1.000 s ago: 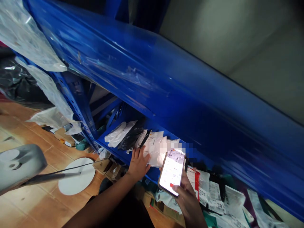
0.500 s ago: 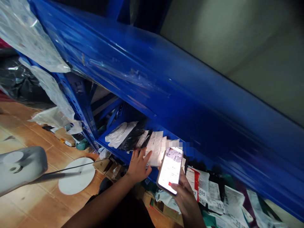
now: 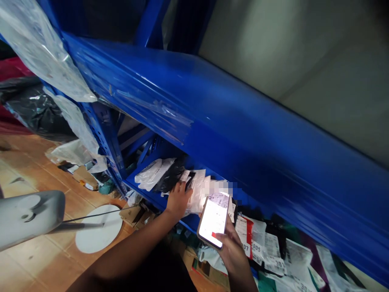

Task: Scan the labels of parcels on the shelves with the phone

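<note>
A smartphone (image 3: 214, 222) with a lit screen is in my right hand (image 3: 232, 247), its thumb lying by a red button low on the screen. My left hand (image 3: 178, 202) rests on the row of packages just left of the phone, fingers partly bent and apart. Its fingertips touch the edge of a white plastic mailing bag (image 3: 197, 184) and the dark package beside it. Farther left on the shelf lie a black plastic parcel (image 3: 167, 178) and a clear-and-white bag (image 3: 152, 172). Part of the bags is hidden behind the phone.
A blue metal rack beam (image 3: 243, 105) crosses above the shelf. Labelled parcels (image 3: 273, 251) continue to the right. Cardboard boxes (image 3: 132, 213) sit below the shelf. At left stand a round white base (image 3: 99, 229) and a grey device (image 3: 33, 219) on the tiled floor.
My left hand has shifted slightly across the bags, and its fingers have drawn closer together. The phone has moved a little left and down in view.
</note>
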Motion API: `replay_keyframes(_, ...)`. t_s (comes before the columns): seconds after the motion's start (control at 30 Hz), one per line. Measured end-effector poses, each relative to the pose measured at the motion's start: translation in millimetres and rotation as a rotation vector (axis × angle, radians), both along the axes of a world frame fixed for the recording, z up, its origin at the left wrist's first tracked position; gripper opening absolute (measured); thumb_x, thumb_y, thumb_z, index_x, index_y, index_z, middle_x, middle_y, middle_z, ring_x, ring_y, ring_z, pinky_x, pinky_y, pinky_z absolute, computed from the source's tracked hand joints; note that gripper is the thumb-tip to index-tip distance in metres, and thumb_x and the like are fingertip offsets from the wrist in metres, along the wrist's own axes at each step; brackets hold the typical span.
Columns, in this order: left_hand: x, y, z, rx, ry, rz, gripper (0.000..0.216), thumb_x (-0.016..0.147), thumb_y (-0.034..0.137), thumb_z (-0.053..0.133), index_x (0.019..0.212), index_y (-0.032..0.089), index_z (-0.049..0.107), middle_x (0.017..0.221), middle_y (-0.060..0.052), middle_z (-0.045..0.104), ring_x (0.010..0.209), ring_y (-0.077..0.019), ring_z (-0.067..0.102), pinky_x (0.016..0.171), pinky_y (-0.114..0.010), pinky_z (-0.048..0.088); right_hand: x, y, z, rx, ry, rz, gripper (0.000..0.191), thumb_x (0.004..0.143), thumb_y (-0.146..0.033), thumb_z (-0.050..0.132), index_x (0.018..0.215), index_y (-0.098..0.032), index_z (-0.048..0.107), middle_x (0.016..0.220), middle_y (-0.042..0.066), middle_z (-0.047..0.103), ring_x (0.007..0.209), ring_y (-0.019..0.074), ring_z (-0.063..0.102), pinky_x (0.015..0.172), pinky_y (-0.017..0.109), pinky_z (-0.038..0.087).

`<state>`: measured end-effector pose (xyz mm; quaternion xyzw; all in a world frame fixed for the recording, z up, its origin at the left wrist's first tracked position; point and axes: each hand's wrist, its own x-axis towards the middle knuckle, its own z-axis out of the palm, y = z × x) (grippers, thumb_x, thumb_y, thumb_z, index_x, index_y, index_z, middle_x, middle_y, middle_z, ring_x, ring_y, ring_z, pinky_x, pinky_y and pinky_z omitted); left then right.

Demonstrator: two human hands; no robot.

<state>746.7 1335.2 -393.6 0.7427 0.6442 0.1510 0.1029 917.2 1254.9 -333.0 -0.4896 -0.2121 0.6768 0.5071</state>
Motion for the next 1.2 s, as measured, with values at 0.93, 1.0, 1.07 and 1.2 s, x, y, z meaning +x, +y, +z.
replay_keyframes(0.93,-19,-4,-7.8,0.17,0.015,0.042,0.031,0.086,0.039,0.051,0.082,0.017,0.072,0.143,-0.012,0.044,0.118,-0.0341,0.046,0.085,-0.048,0.041,-13,-4,6.9,-0.012,0.033,0.046,0.066,0.055,-0.01,0.077,0.114,-0.034,0.062,0.101,0.003,0.076,0.105,0.0336,0.064,0.096,0.051,0.044)
replay_keyframes(1.0,-20,-6,-10.5,0.175,0.008,0.026,0.029,0.087,0.037,0.051,0.078,0.018,0.071,0.145,-0.01,0.043,0.118,-0.0325,0.046,0.085,-0.047,0.041,-15,-3,8.9,-0.037,0.026,0.042,0.066,0.053,-0.011,0.078,0.113,-0.033,0.063,0.1,0.003,0.076,0.106,0.0328,0.063,0.098,0.049,0.042)
replay_keyframes(1.07,-21,-7,-13.8,0.164,0.019,0.039,0.02,0.082,0.034,0.058,0.082,0.018,0.071,0.146,-0.008,0.041,0.118,-0.0313,0.046,0.086,-0.045,0.041,-18,-2,6.9,-0.061,0.003,0.016,0.068,0.051,-0.01,0.078,0.113,-0.032,0.061,0.1,0.003,0.076,0.11,0.032,0.062,0.1,0.047,0.04)
replay_keyframes(1.2,-21,-7,-19.4,0.154,0.014,0.075,0.032,0.069,0.043,0.072,0.088,0.017,0.07,0.146,-0.01,0.041,0.118,-0.0329,0.046,0.087,-0.046,0.042,-27,-1,-5.2,-0.067,0.027,0.004,0.073,0.05,-0.012,0.076,0.119,-0.029,0.057,0.103,0.005,0.075,0.105,0.0341,0.064,0.093,0.048,0.045)
